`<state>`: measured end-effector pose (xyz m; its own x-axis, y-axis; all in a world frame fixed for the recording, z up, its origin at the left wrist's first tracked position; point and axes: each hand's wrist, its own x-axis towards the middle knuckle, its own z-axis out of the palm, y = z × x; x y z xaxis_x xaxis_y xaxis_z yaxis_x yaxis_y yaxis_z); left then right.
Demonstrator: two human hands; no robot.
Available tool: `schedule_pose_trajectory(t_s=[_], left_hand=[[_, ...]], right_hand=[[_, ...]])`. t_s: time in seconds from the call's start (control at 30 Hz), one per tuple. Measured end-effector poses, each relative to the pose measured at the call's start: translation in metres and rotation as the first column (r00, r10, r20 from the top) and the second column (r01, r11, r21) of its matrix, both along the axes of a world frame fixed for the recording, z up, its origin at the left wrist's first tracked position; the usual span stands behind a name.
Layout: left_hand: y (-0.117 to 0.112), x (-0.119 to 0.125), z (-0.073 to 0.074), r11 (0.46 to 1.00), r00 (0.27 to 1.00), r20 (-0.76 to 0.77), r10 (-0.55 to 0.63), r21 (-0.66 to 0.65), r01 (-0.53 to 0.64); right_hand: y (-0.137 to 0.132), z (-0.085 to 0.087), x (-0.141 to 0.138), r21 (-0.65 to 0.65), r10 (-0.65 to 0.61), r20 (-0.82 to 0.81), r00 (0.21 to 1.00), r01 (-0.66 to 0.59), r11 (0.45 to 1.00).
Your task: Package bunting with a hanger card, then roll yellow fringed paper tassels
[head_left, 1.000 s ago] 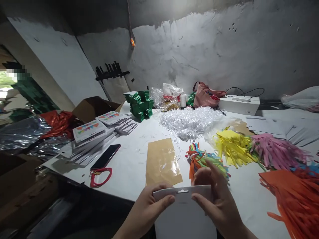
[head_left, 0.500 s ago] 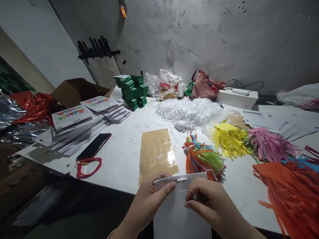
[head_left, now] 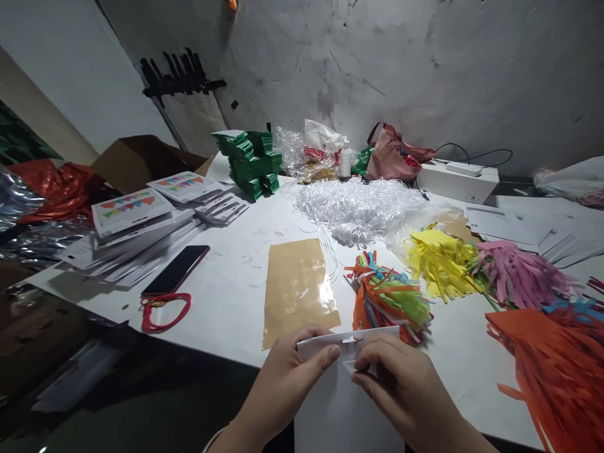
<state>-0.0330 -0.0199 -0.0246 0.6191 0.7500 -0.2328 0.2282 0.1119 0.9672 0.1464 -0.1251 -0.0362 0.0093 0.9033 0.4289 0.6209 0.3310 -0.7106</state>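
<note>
A white card with a hang hole near its top edge stands tilted up in front of me, below the table's edge. My left hand grips its upper left side, thumb on the near face and fingers behind. My right hand is closed in a pinch at the card's upper right, just under the hole. A small pale sliver shows by those fingertips; whether it is a loose strip or part of the card I cannot tell. Beyond the card lie a brown sheet with glossy spots and a multicoloured tassel bundle.
Stacked printed cards and a phone with a red strap lie left. Green folded pieces and a heap of white string sit farther back. Yellow, pink and orange tassels lie right.
The view has shifted slightly. The slit-like line under the hang hole now shows as a small sliver at my right fingertips. Both hands remain on the card.
</note>
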Motion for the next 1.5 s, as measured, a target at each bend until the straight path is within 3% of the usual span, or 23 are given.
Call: schedule_pose_trajectory(t_s=[0.33,0.47,0.53,0.63,0.7,0.87,1.07,1.17,1.23,1.37,1.5], left_hand=[[0.002,0.001,-0.002,0.999,0.999,0.034,-0.025,-0.044,0.026],[0.003,-0.001,-0.006,0.998,0.998,0.046,-0.035,-0.045,0.037],[0.004,-0.002,-0.008,0.998,0.998,0.058,-0.04,-0.052,0.043],[0.005,-0.002,-0.008,0.997,0.998,0.058,-0.039,-0.065,0.043],[0.005,-0.001,-0.005,0.996,0.998,0.055,-0.031,-0.077,0.035],[0.003,0.003,0.001,0.998,0.999,0.047,-0.02,-0.053,0.022],[-0.002,0.007,0.005,0.999,0.999,-0.008,0.054,0.0,-0.054],[-0.003,0.007,0.005,0.986,0.988,-0.002,0.157,-0.062,-0.157],[-0.003,0.006,0.005,0.974,0.978,-0.006,0.208,-0.091,-0.208],[-0.004,0.007,0.007,0.965,0.97,0.002,0.244,-0.098,-0.243],[-0.005,0.01,0.007,0.966,0.971,0.015,0.239,-0.106,-0.236]], right_hand=[[0.002,-0.008,-0.004,0.207,-0.063,0.12,0.991,0.037,0.978],[-0.001,-0.013,-0.007,0.227,-0.122,0.189,0.974,0.078,0.971],[-0.003,-0.014,-0.007,0.249,-0.212,0.228,0.95,0.153,0.956],[-0.004,-0.013,-0.005,0.345,-0.421,0.278,0.863,0.32,0.883],[-0.003,-0.011,0.0,0.363,-0.48,0.317,0.818,0.363,0.858],[0.005,-0.011,0.007,0.186,-0.326,0.289,0.9,0.281,0.941],[0.013,-0.009,0.011,-0.049,-0.124,0.02,0.992,0.125,0.991],[0.009,-0.01,0.018,0.086,-0.185,-0.046,0.982,0.188,0.978],[0.003,-0.013,0.019,0.245,-0.263,-0.041,0.964,0.265,0.932],[-0.009,-0.021,0.009,0.476,-0.246,0.145,0.958,0.15,0.866],[-0.007,-0.031,-0.006,0.542,-0.321,0.276,0.906,0.129,0.83]])
